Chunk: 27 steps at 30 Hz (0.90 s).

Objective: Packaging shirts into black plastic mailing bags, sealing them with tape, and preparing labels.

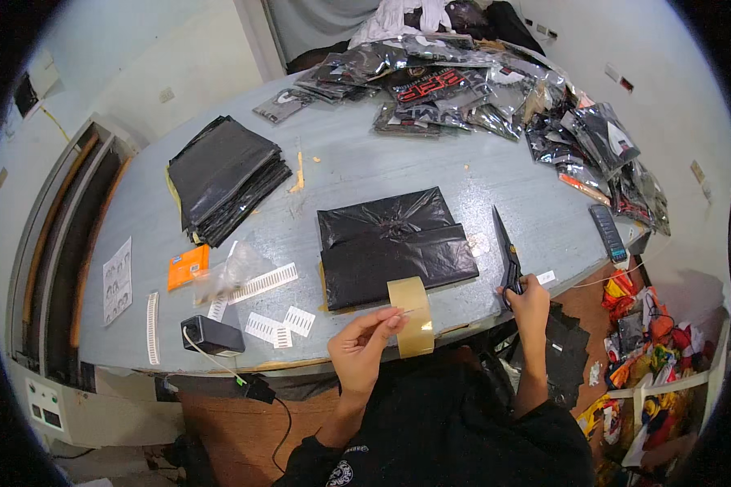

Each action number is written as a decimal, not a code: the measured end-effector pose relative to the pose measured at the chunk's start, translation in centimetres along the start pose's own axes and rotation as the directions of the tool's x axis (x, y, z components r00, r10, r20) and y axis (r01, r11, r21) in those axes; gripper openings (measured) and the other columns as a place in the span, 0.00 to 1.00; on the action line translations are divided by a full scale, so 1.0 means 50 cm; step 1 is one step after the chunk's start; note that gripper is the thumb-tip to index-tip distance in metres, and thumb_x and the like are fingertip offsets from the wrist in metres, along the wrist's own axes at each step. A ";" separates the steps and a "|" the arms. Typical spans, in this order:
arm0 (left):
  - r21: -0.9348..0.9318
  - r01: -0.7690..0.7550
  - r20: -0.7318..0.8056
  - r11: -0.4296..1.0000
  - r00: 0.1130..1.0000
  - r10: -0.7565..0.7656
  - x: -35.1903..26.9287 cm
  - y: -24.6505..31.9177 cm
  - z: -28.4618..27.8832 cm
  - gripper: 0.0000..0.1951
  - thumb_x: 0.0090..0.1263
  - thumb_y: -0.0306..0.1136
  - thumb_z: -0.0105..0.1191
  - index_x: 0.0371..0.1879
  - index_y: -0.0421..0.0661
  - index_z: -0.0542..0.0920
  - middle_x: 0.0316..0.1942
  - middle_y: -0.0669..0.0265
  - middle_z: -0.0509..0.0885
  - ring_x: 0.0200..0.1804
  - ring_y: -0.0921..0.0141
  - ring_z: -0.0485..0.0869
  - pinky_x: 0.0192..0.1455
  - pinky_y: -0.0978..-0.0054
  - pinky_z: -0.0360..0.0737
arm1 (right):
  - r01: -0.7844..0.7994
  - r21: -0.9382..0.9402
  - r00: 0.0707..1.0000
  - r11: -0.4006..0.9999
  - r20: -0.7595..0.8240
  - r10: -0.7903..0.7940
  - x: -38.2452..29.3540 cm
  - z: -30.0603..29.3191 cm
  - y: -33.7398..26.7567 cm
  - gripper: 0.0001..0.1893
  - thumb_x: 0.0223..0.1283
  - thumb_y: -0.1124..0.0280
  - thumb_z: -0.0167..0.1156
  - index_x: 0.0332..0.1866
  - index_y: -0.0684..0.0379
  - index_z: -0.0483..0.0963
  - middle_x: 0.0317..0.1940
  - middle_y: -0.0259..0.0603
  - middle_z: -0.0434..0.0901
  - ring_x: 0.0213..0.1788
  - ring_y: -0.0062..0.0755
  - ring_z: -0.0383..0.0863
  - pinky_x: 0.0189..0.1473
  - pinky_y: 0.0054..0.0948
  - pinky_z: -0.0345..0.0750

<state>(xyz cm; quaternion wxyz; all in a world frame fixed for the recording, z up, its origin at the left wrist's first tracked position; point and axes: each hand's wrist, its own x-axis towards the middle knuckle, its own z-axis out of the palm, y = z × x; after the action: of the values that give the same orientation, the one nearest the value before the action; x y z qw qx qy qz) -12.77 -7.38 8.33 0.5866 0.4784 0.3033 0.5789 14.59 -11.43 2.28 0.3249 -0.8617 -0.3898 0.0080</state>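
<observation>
A folded black plastic bag (396, 249) lies flat on the grey-blue table (341, 158) in front of me. My left hand (365, 347) pinches a small thin strip between thumb and fingertips; what the strip is, I cannot tell. Right beside those fingertips, a wide roll of clear tan packing tape (411, 325) overlaps the table's near edge. My right hand (527, 301) is at the handles of black scissors (505, 262), whose blades point away from me over the tabletop. A small white label (545, 277) lies just right of that hand.
A stack of black plastic bags (228, 176) stands at the back left. Clear-bagged garments (426, 85) are heaped along the far and right sides. Nearer left lie an orange packet (187, 268), label strips (262, 283) and a black corded box (213, 335). A remote control (608, 234) is at right.
</observation>
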 end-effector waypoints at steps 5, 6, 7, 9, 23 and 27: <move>0.006 0.026 0.051 1.000 0.998 -0.027 0.001 0.001 0.003 0.08 0.63 0.18 0.52 0.40 0.31 0.78 0.37 0.56 0.82 0.40 0.68 0.82 0.46 0.77 0.79 | 0.038 0.011 0.999 0.999 -0.007 -0.038 0.010 0.021 0.004 0.20 0.38 0.66 0.68 0.36 0.68 0.74 0.33 0.53 0.78 0.38 0.51 0.77 0.40 0.39 0.73; 0.012 0.025 0.046 1.000 0.999 -0.025 -0.001 0.000 0.000 0.08 0.63 0.18 0.52 0.40 0.31 0.78 0.37 0.56 0.82 0.40 0.68 0.82 0.46 0.77 0.79 | 0.035 0.008 0.999 0.999 -0.009 -0.035 0.008 0.017 -0.002 0.20 0.38 0.66 0.68 0.36 0.68 0.74 0.33 0.52 0.77 0.38 0.51 0.77 0.40 0.38 0.73; 0.023 0.009 0.062 1.000 0.998 -0.011 -0.002 -0.002 -0.003 0.08 0.62 0.18 0.53 0.40 0.31 0.78 0.37 0.56 0.82 0.40 0.68 0.82 0.46 0.76 0.79 | 0.032 0.005 0.999 0.999 -0.011 -0.032 0.007 0.013 -0.008 0.20 0.38 0.66 0.68 0.36 0.68 0.74 0.33 0.51 0.76 0.38 0.51 0.76 0.40 0.38 0.73; 0.038 -0.007 0.076 0.999 0.997 0.004 -0.002 -0.001 -0.005 0.08 0.62 0.18 0.53 0.40 0.31 0.78 0.37 0.56 0.82 0.40 0.68 0.82 0.47 0.76 0.79 | 0.017 0.019 1.000 1.000 0.016 -0.017 0.009 0.012 -0.006 0.20 0.39 0.67 0.68 0.37 0.68 0.74 0.34 0.50 0.75 0.38 0.50 0.76 0.40 0.38 0.73; 0.207 -0.115 0.138 0.972 0.987 0.087 -0.014 0.028 0.004 0.07 0.58 0.16 0.55 0.35 0.33 0.80 0.35 0.57 0.82 0.37 0.71 0.82 0.41 0.79 0.79 | 0.350 0.471 0.935 0.810 -0.131 -0.329 -0.058 -0.105 -0.132 0.09 0.44 0.77 0.64 0.33 0.65 0.77 0.34 0.44 0.78 0.40 0.40 0.75 0.45 0.30 0.70; 0.324 -0.227 0.198 0.919 0.966 0.168 -0.020 0.043 0.016 0.07 0.57 0.15 0.56 0.35 0.34 0.81 0.35 0.58 0.82 0.37 0.71 0.81 0.40 0.80 0.77 | 0.426 0.707 0.832 0.565 -0.060 -0.552 -0.094 -0.122 -0.187 0.08 0.43 0.75 0.65 0.31 0.63 0.78 0.34 0.41 0.79 0.40 0.35 0.75 0.44 0.29 0.70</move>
<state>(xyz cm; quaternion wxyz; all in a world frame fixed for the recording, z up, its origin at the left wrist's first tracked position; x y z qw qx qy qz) -13.00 -8.79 10.37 0.4556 0.6483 0.2997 0.5313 6.72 -13.47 11.24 0.5785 -0.5281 -0.6068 0.1352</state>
